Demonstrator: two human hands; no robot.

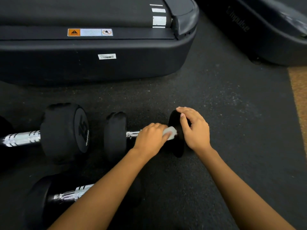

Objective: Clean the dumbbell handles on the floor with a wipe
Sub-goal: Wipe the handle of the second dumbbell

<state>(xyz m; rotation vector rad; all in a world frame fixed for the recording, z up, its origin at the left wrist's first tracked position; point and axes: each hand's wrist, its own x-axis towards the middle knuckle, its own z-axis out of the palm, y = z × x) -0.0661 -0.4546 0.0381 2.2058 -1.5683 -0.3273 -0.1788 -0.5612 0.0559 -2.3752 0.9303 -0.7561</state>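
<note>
Faintly, "impulse" is read on a machine [259,30], "15" on a dumbbell [64,131]; above rubber floor [224,105], wipe [169,132] is gripped by left hand [149,140], dumbbell head [178,146] by right hand [194,130]

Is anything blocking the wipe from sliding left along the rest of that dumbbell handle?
Nothing visible does. The left hand holds the wipe on the handle by the right head; bare chrome runs to the left head. The right hand holds that head, outside the path.
</note>
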